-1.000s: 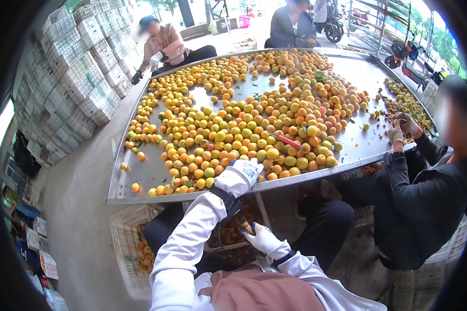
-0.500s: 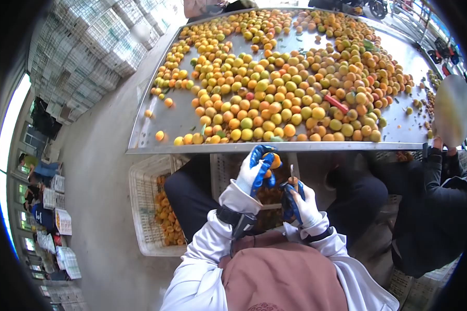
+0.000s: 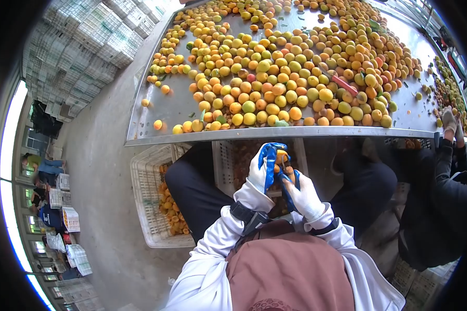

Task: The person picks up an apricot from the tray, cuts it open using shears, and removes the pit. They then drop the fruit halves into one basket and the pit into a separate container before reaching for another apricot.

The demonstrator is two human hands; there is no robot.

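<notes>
My left hand point(image 3: 262, 168), in a white glove with blue-coated fingers, is closed around an orange-yellow apricot point(image 3: 282, 155). A second orange piece shows lower between its fingers. In a matching glove, my right hand point(image 3: 305, 196) grips the brown handle of a small knife point(image 3: 289, 170). Its blade meets the fruit in my left hand and is partly hidden there. Both hands are close together over my lap, just below the front edge of the metal table point(image 3: 233, 136). Many whole apricots point(image 3: 275, 88) lie spread across that table.
A red-handled knife point(image 3: 344, 85) lies among the fruit. Beside my left knee stands a white crate point(image 3: 144, 207) with cut apricots point(image 3: 174, 210); another crate point(image 3: 223, 166) sits under the table edge. At right, a person's gloved hand point(image 3: 449, 119) reaches over the table. Stacked crates point(image 3: 83, 52) stand far left.
My right hand has moved up and left, bringing the knife from apart to the apricot in my left hand. The view has tilted down slightly.
</notes>
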